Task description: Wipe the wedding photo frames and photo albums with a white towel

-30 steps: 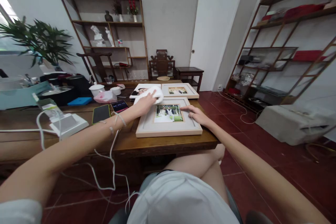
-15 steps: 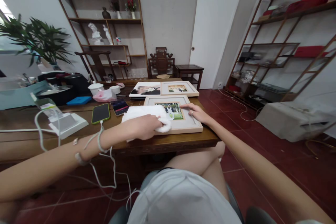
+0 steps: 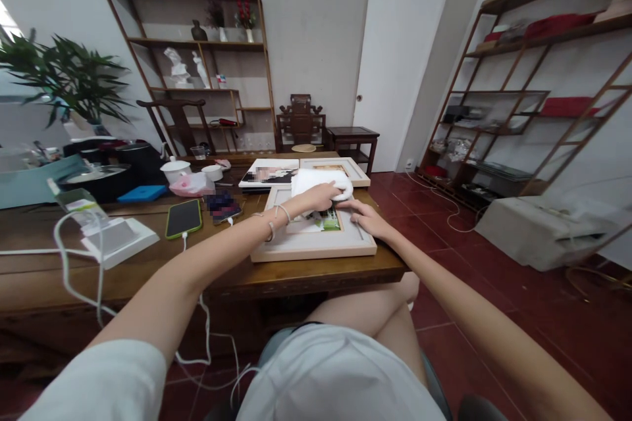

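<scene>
A light wooden picture frame (image 3: 316, 250) lies flat near the table's front edge, with a photo (image 3: 328, 225) set in its pale mat. My left hand (image 3: 318, 197) grips a folded white towel (image 3: 316, 179) over the far part of the frame. The towel covers the top of the photo. On the frame's right side rests my right hand (image 3: 368, 218), its fingers stretched out flat beside the photo. Just behind are a second wooden frame (image 3: 363, 177), partly hidden by the towel, and a photo print (image 3: 266, 174) on a stack.
Left of the frame lie a phone with a green case (image 3: 184, 219) and a darker phone (image 3: 222, 206), with cables nearby. A white box (image 3: 121, 243), a blue case (image 3: 142, 193), a pink bag (image 3: 190, 184) and a white lidded cup (image 3: 176, 170) sit farther left on the wooden table (image 3: 316, 274).
My left hand has moved the towel from the frame's left side up and right to its far edge. The photo's lower part is now uncovered. My right hand stays at the frame's right side.
</scene>
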The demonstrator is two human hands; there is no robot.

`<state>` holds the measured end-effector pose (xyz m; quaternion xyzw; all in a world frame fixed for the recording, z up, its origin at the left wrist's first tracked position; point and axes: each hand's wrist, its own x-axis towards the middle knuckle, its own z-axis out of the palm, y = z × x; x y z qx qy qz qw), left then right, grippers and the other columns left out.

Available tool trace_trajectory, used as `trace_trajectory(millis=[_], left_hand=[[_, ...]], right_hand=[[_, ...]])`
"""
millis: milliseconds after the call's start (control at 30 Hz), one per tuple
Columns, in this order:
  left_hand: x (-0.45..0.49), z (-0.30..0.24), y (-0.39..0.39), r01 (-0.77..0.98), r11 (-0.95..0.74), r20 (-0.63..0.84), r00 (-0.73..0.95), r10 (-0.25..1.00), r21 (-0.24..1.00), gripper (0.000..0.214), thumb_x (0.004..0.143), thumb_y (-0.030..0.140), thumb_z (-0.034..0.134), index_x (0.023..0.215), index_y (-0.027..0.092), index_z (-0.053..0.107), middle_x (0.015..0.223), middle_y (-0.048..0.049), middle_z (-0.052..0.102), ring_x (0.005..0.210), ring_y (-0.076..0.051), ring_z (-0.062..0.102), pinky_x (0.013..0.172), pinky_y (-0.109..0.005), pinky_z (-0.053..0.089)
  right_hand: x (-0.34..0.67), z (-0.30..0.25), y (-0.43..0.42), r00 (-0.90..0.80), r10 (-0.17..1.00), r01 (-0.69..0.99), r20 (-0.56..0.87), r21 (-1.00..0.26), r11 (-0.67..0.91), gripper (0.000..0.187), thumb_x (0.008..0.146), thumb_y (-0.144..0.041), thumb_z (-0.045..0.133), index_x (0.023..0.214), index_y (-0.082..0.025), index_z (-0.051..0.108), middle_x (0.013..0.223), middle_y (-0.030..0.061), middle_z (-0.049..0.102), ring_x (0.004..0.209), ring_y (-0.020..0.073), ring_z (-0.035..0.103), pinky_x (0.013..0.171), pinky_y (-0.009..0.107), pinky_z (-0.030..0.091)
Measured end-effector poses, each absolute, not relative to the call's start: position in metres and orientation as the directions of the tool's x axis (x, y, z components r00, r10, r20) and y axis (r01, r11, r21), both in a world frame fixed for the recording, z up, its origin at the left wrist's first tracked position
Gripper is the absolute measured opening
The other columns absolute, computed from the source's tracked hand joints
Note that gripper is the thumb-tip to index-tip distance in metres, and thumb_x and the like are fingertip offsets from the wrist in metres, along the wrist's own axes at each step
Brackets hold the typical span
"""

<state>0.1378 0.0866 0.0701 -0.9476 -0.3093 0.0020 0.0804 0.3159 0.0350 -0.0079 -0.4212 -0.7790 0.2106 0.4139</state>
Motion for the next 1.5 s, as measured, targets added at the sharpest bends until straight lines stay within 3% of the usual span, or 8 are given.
trace_trajectory(millis=[267, 567, 733, 833, 900, 1067, 1300, 1500], left_hand=[[0.134, 0.069, 0.090, 0.569, -0.787, -0.027, 0.806, 0.591, -0.238, 0.035, 0.072, 0.003, 0.043, 0.100, 0.013, 0.061, 0.102, -0.0137, 0.063, 0.087, -0.023, 0.062, 0.073, -0.029, 0.044], [0.068, 0.077, 0.094, 0.634, -0.711, -0.085, 0.725, 0.683, -0.305, 0.035, 0.069, 0.003, 0.043, 0.095, 0.014, 0.063, 0.091, -0.0116, 0.065, 0.084, -0.022, 0.062, 0.073, -0.029, 0.044], [0.048, 0.080, 0.093, 0.668, -0.663, -0.006, 0.703, 0.711, -0.337, 0.039, 0.073, 0.004, 0.041, 0.105, 0.016, 0.060, 0.116, -0.0137, 0.057, 0.095, -0.023, 0.059, 0.081, -0.032, 0.043], [0.043, 0.083, 0.094, 0.684, -0.605, 0.177, 0.709, 0.683, -0.407, 0.038, 0.077, 0.002, 0.037, 0.106, 0.014, 0.059, 0.137, -0.0155, 0.040, 0.121, -0.027, 0.042, 0.093, -0.037, 0.037], [0.039, 0.082, 0.094, 0.664, -0.610, 0.198, 0.730, 0.654, -0.432, 0.039, 0.078, 0.002, 0.036, 0.107, 0.014, 0.059, 0.142, -0.0139, 0.033, 0.127, -0.027, 0.034, 0.095, -0.038, 0.035], [0.038, 0.074, 0.071, 0.633, -0.686, -0.031, 0.727, 0.686, -0.359, 0.044, 0.072, 0.001, 0.042, 0.108, 0.019, 0.059, 0.123, -0.0128, 0.053, 0.097, -0.024, 0.059, 0.081, -0.033, 0.042], [0.043, 0.093, -0.027, 0.564, -0.793, -0.190, 0.773, 0.605, -0.229, 0.038, 0.074, 0.008, 0.044, 0.107, 0.019, 0.060, 0.091, -0.0109, 0.065, 0.081, -0.024, 0.061, 0.069, -0.031, 0.043], [0.046, 0.094, -0.042, 0.616, -0.763, -0.183, 0.741, 0.646, -0.196, 0.045, 0.076, 0.010, 0.043, 0.119, 0.021, 0.053, 0.111, -0.0132, 0.060, 0.088, -0.026, 0.061, 0.073, -0.033, 0.044]], right_hand=[[0.314, -0.006, 0.034, -0.303, 0.832, 0.447, 0.464, -0.702, 0.554, 0.053, 0.062, -0.006, 0.043, 0.108, -0.024, 0.063, 0.116, 0.0018, 0.061, 0.112, 0.0221, 0.051, 0.103, 0.041, 0.033], [0.313, -0.006, 0.032, -0.301, 0.839, 0.442, 0.454, -0.713, 0.544, 0.052, 0.064, -0.005, 0.042, 0.108, -0.022, 0.062, 0.117, 0.0027, 0.061, 0.114, 0.0215, 0.051, 0.103, 0.042, 0.034], [0.312, -0.004, 0.030, -0.303, 0.834, 0.458, 0.460, -0.697, 0.551, 0.051, 0.064, -0.006, 0.042, 0.107, -0.024, 0.063, 0.116, 0.0023, 0.061, 0.114, 0.0223, 0.051, 0.103, 0.044, 0.033], [0.313, -0.003, 0.028, -0.305, 0.834, 0.466, 0.459, -0.692, 0.551, 0.051, 0.064, -0.006, 0.042, 0.108, -0.024, 0.062, 0.117, 0.0028, 0.060, 0.114, 0.0229, 0.051, 0.103, 0.045, 0.033], [0.313, -0.003, 0.028, -0.310, 0.837, 0.473, 0.451, -0.690, 0.547, 0.052, 0.064, -0.007, 0.042, 0.109, -0.023, 0.062, 0.117, 0.0032, 0.060, 0.114, 0.0232, 0.050, 0.103, 0.045, 0.033], [0.314, -0.002, 0.028, -0.320, 0.834, 0.482, 0.450, -0.681, 0.552, 0.053, 0.063, -0.007, 0.041, 0.110, -0.022, 0.062, 0.118, 0.0043, 0.059, 0.115, 0.0235, 0.049, 0.103, 0.044, 0.033], [0.314, -0.005, 0.030, -0.315, 0.829, 0.467, 0.461, -0.685, 0.559, 0.054, 0.062, -0.006, 0.041, 0.109, -0.024, 0.062, 0.116, 0.0022, 0.060, 0.113, 0.0230, 0.050, 0.103, 0.045, 0.033], [0.315, -0.006, 0.031, -0.311, 0.833, 0.465, 0.457, -0.691, 0.553, 0.054, 0.062, -0.006, 0.041, 0.109, -0.024, 0.062, 0.118, 0.0028, 0.059, 0.114, 0.0227, 0.050, 0.103, 0.044, 0.032]])
